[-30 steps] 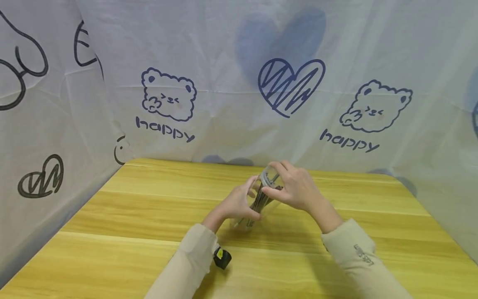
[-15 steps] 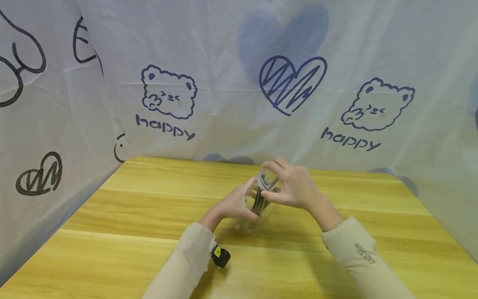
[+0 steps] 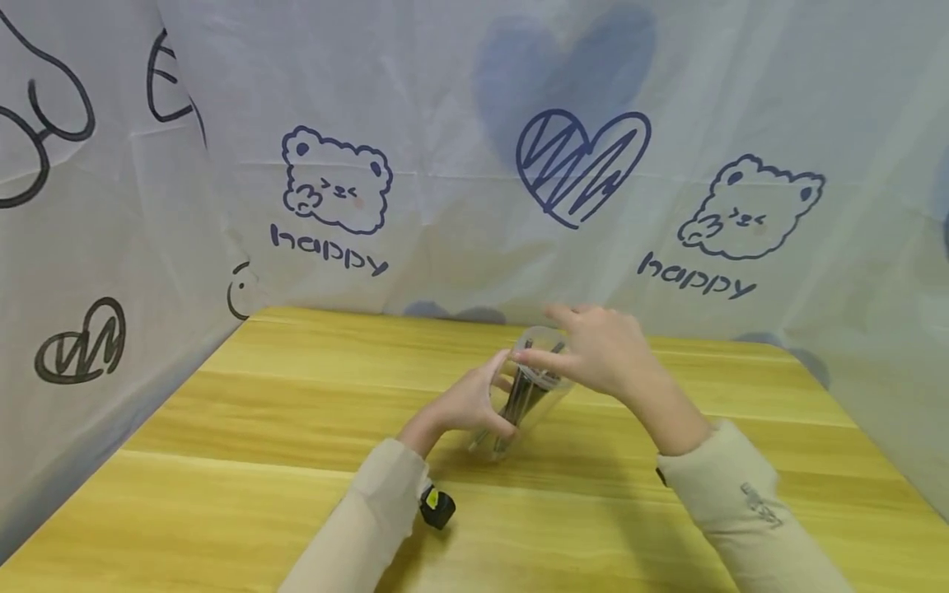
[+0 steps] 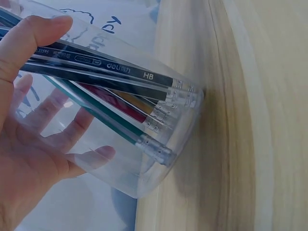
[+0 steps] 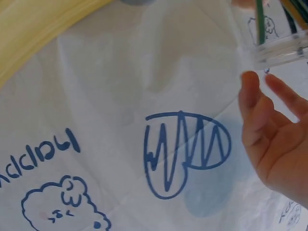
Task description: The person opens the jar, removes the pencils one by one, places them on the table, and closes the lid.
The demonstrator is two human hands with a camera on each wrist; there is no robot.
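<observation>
A: Right, we have a clear container (image 3: 535, 403) over the far half of the wooden table (image 3: 259, 412), just about mid-table from left to right, and it's leaning, top away to the right!

B: And the left hand (image 3: 474, 401) has it! Thumb across the near side, fingers spread behind, a firm grip round the wall.

A: What's inside?

B: Pencils, a loose bundle. Dark pencils (image 4: 106, 67) up against the thumb, one reading "HB", then a green pencil (image 4: 101, 108), with a red one and a yellowish one between them. Their metal-banded ends sit down at the base.

A: Does that base touch the wood?

B: It's right by the surface, but I can't tell whether they meet.

A: Over to the right hand (image 3: 604, 350)!

B: It's up by the container's clear rim (image 5: 284, 55), fingers loosely bent, gripping nothing. Its wrist view shows a small gap between fingertip and rim.

A: And nearer us?

B: A small black block (image 3: 437, 508) with a yellow-green patch, just beside the cuff of the left sleeve (image 3: 363, 519). Behind it all, a white sheet (image 3: 445, 165) with bears, hearts and "happy".
</observation>
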